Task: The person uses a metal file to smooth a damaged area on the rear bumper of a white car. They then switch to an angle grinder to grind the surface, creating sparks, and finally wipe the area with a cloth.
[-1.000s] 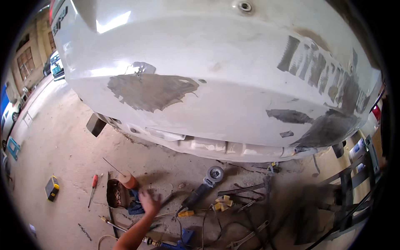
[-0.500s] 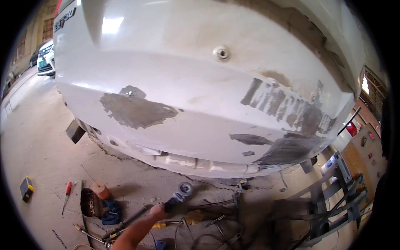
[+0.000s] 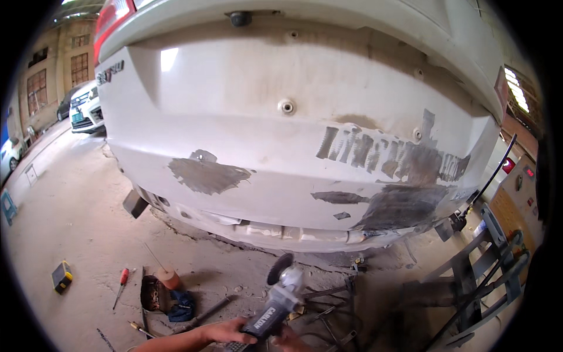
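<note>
An angle grinder [image 3: 274, 311] with a dark round disc [image 3: 280, 269] is held up at the lower middle, its head pointing at the car. My left hand [image 3: 229, 330] is closed around the grinder's body from the left. From the other side my right hand [image 3: 288, 340] grips the same tool, partly cut off by the lower edge. In front stands a white car's tailgate [image 3: 234, 126]. Its paint is sanded to grey in a left patch [image 3: 208, 175] and a dark lower right patch [image 3: 404, 206], with a striped scraped area [image 3: 381, 151] above.
On the dusty floor lie a red screwdriver [image 3: 121, 287], a yellow-black box [image 3: 61, 277], an open dark container [image 3: 153, 296], a blue cloth [image 3: 183, 307] and several cables and metal bars. A dark metal frame [image 3: 492, 276] and a panelled machine [image 3: 519, 199] stand at the right.
The grinder has come up from near the floor and turned. My right hand has come into view onto it. The view has tilted up, showing more of the car.
</note>
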`<state>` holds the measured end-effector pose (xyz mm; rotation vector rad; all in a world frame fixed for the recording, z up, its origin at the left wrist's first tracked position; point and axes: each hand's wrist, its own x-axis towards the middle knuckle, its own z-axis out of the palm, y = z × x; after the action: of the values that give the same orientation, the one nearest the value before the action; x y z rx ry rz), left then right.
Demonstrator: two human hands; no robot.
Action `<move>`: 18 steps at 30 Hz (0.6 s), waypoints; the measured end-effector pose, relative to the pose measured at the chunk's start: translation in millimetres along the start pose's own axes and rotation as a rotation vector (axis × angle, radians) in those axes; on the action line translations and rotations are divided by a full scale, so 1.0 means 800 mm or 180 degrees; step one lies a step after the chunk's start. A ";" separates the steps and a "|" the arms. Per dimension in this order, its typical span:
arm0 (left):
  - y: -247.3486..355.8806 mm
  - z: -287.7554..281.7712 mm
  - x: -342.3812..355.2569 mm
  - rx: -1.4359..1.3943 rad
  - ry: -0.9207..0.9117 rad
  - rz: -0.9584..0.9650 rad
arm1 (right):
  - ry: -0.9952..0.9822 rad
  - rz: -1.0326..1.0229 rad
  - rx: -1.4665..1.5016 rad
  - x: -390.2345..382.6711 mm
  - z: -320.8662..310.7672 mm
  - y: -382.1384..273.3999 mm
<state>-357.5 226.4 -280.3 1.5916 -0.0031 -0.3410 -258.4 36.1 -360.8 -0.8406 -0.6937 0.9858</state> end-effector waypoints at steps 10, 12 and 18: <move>0.145 0.110 -0.038 0.3327 0.1009 0.0542 | 0.1351 -0.0638 0.1051 0.003 0.069 -0.137; 0.180 0.116 -0.040 0.3792 0.0306 0.0460 | 0.1194 -0.0701 0.1260 -0.002 0.067 -0.158; 0.164 0.117 -0.007 0.3996 -0.0117 0.0893 | 0.1067 -0.0389 0.0809 -0.004 0.030 -0.169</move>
<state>-356.0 129.1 -151.6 2.7753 -0.5590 -0.1246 -222.2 -0.6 -233.8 -0.7080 -0.3201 0.7788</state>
